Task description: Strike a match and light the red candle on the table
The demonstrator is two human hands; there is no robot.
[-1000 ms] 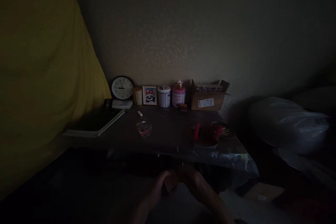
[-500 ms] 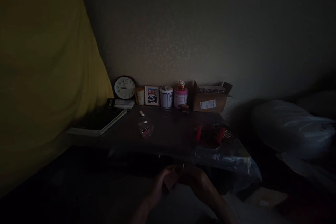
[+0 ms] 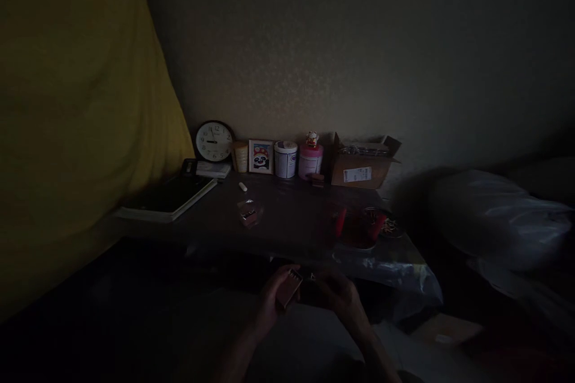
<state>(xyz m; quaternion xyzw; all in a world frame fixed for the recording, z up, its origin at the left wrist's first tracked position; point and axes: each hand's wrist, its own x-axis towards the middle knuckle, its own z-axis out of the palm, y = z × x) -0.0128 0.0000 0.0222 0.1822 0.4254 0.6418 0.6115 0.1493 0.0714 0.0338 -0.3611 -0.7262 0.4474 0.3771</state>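
Note:
My left hand is wrapped round a small matchbox, tilted, with several match ends showing at its upper end. Just right of it, my right hand has its fingers pinched together; a small pale thing shows by the fingertips, too dim to make out. Both hands are in front of the table's near edge. On the table a clear bag with a small box lies left of centre. Two red candles stand on the right beside a dish of matchsticks.
Along the wall stand a clock, a cup, a framed panda picture, two tins and an open carton. A dark book lies at the left, by a yellow curtain. A plastic bag is at the right.
My hands have moved apart, and the matchbox's upper end with its match ends has come into sight. The view has shifted slightly, so the table things appear a little higher.

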